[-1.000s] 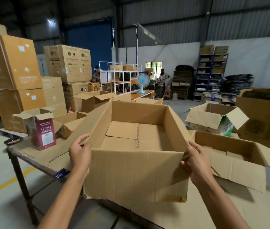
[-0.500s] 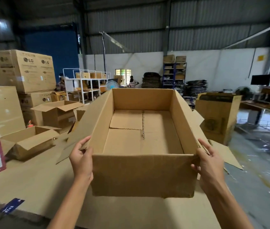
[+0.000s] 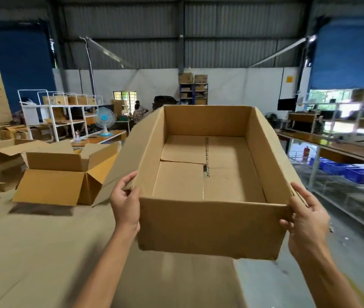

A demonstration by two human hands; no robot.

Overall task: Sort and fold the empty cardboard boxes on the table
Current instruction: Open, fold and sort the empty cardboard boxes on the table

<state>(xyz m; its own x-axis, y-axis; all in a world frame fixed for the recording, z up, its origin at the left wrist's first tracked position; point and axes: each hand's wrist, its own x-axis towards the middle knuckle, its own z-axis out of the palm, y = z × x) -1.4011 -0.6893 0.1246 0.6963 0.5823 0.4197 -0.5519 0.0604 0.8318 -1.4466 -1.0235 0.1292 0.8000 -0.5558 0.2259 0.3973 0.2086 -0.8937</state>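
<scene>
Cardboard fills the view: the open box [image 3: 207, 227] hangs between the hands, off the table [image 3: 43, 252], left hand [image 3: 125, 202] and right hand [image 3: 305, 215] each clamped on a near corner (flaps splayed outward). Sorting step, I judge; next, collapse its stapled bottom.

The open box [image 3: 210, 227] is matt brown corrugated cardboard, as is the sheet-covered table [image 3: 43, 252]
</scene>
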